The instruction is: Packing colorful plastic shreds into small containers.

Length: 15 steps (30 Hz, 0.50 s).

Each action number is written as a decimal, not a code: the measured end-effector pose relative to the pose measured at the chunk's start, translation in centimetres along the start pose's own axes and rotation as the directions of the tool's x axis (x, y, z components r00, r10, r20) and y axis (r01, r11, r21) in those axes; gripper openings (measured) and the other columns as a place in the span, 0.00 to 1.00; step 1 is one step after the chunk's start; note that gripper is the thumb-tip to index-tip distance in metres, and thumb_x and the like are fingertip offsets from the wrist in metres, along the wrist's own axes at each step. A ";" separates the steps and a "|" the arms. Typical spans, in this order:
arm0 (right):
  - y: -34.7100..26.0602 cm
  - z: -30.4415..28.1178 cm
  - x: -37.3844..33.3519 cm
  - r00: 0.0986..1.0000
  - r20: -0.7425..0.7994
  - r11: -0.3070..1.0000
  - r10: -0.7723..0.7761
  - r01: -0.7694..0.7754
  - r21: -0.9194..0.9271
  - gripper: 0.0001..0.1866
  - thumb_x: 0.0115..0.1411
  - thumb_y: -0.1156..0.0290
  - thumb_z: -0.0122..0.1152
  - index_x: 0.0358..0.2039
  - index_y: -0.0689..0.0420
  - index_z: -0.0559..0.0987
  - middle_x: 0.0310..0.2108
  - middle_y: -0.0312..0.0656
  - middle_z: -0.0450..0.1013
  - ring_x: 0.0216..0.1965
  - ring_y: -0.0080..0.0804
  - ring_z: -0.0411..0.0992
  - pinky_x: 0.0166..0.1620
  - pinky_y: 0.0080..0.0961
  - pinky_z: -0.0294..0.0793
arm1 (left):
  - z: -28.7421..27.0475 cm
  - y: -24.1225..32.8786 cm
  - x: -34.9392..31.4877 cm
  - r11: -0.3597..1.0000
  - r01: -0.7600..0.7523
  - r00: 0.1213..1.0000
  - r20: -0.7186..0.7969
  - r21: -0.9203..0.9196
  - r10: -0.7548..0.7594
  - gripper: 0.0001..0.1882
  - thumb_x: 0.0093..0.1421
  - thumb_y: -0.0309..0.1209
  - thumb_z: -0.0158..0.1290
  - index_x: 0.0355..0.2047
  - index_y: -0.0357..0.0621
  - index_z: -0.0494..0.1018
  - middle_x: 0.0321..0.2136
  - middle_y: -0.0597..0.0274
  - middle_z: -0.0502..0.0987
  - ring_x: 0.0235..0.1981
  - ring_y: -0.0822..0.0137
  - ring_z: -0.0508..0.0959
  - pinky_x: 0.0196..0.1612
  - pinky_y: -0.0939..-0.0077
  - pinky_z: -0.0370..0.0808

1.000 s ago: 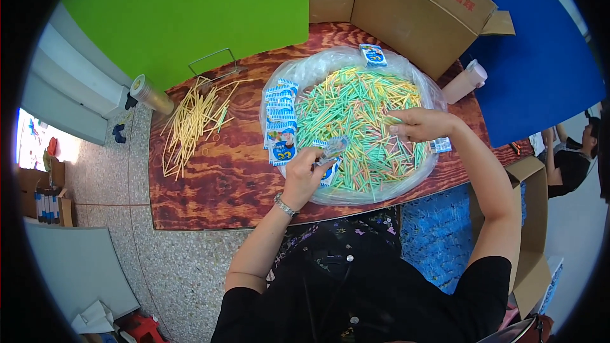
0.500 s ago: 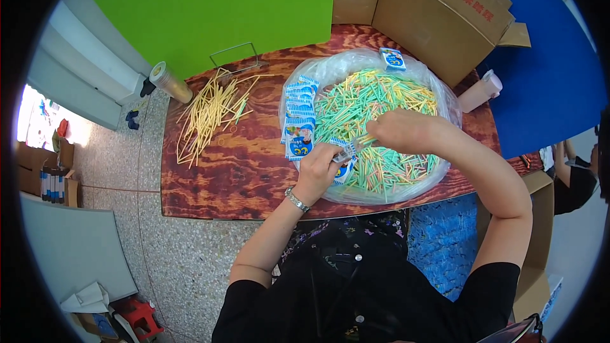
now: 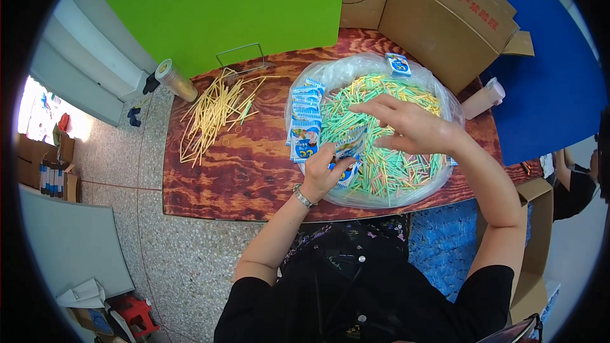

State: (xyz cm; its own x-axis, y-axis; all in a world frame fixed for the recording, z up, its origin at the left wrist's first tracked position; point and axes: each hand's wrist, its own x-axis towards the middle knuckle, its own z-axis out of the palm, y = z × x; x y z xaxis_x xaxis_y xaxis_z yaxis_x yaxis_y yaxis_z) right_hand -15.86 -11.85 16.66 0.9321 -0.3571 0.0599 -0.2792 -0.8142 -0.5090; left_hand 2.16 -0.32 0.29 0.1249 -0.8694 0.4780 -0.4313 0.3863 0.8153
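From the head view, a dark grained wooden table [image 3: 216,178] is standing on a speckled floor [image 3: 171,260], backed by a green board [image 3: 216,13] and cardboard boxes [image 3: 445,19]. A clear plastic-lined basin [image 3: 381,194] is holding thin green, yellow and pink sticks [image 3: 394,165]. The left hand [image 3: 327,171] is gripping a small blue-and-white packet [image 3: 348,152]; the right hand [image 3: 406,127] is hovering with fingers spread wide over the sticks.

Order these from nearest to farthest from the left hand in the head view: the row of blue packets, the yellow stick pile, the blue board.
1. Row of blue packets, just above the left hand.
2. Yellow stick pile, upper left.
3. Blue board, far right.
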 end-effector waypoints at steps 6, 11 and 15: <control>2.6 8.7 2.6 0.961 -0.275 0.993 -0.027 0.058 0.104 0.14 0.55 0.73 0.63 0.43 0.58 0.76 0.34 0.48 0.75 0.36 0.46 0.75 0.37 0.36 0.75 | -2.0 -2.3 -1.8 0.992 0.128 0.991 -0.029 -0.020 -0.128 0.20 0.52 0.24 0.63 0.45 0.34 0.72 0.36 0.56 0.78 0.34 0.70 0.79 0.34 0.78 0.77; 5.1 16.1 6.5 0.935 -0.186 0.890 0.302 -0.207 0.406 0.12 0.57 0.69 0.61 0.40 0.58 0.76 0.34 0.51 0.76 0.37 0.50 0.75 0.38 0.39 0.74 | -3.4 -3.5 -2.9 0.927 0.127 0.934 -0.358 0.354 0.009 0.20 0.51 0.26 0.63 0.46 0.44 0.74 0.38 0.58 0.76 0.36 0.60 0.76 0.35 0.68 0.75; 5.6 17.2 6.8 0.925 -0.249 0.951 0.286 -0.241 0.195 0.16 0.56 0.64 0.62 0.43 0.55 0.74 0.34 0.51 0.76 0.37 0.50 0.75 0.39 0.42 0.74 | -3.7 -5.9 -4.3 0.856 -0.048 0.996 -0.045 0.515 0.082 0.13 0.51 0.27 0.61 0.39 0.48 0.78 0.32 0.60 0.74 0.33 0.59 0.75 0.36 0.69 0.74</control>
State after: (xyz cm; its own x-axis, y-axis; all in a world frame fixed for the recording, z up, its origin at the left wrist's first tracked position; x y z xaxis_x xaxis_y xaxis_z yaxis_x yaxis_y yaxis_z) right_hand -7.13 -11.00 -0.52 0.7256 -0.6769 0.1238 -0.4454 -0.5991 -0.6654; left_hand 7.46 2.25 -5.39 0.1289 -0.8199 0.5578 -0.8349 0.2137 0.5072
